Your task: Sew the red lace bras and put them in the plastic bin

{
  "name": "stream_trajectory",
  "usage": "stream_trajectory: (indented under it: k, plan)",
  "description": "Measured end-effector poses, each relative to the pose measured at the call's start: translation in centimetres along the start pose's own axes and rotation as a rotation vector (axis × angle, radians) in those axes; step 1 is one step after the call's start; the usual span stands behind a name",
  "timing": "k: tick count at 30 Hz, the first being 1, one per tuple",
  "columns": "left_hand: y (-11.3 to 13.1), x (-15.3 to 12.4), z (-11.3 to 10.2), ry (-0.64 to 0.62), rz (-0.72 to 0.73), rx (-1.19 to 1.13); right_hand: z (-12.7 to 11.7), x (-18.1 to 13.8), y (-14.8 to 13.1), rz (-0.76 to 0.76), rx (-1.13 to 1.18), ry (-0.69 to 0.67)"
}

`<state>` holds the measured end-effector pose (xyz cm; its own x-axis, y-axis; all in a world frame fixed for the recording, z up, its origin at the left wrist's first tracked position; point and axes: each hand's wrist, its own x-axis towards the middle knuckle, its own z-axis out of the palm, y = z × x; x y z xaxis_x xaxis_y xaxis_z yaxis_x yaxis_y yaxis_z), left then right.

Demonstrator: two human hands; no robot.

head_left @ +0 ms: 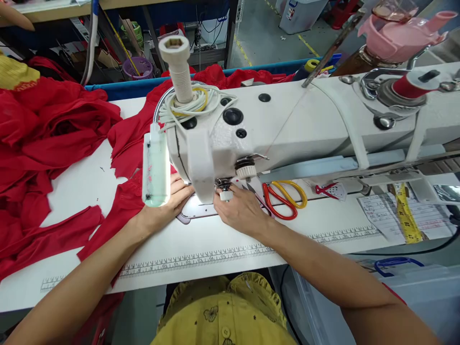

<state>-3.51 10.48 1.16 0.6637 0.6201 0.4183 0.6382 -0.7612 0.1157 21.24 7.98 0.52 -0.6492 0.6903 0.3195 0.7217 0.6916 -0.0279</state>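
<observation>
A white sewing machine (223, 139) spans the table in front of me. My left hand (167, 199) lies left of its needle area, fingers stretched out beside red fabric (124, 206); the lamp hides part of the hand. Right of the needle area is my right hand (239, 208), its fingers bent and drawn together under the machine head. Anything between those fingertips is hidden by the tension knob (246, 170). Scissors (283, 199) with red and yellow handles lie close to my right wrist.
Heaped red fabric (43, 143) covers the table's left side. A printed ruler (194, 258) runs along the front edge. To the right lie a paper sheet (381, 215) and a yellow measuring tape (408, 215). A red thread spool (413, 85) sits atop the machine.
</observation>
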Motion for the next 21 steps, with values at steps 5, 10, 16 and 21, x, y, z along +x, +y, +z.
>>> stream_trajectory:
  k: [5, 10, 16, 21]
  plan:
    - [-1.3, 0.2, 0.4, -0.032, -0.021, -0.031, -0.1, -0.3, 0.0, 0.007, 0.020, -0.008]
    - [-1.2, 0.4, 0.5, 0.018, -0.045, -0.082, -0.2, -0.3, 0.0, 0.018, 0.033, 0.022]
    - [0.8, -1.6, -1.2, 0.010, -0.217, -0.185, 0.2, -0.5, 0.4, -0.033, 0.068, 0.110]
    - [1.1, -2.5, -4.6, 0.039, -0.304, -0.065, -0.6, -0.7, -0.1, -0.105, 0.176, 0.253]
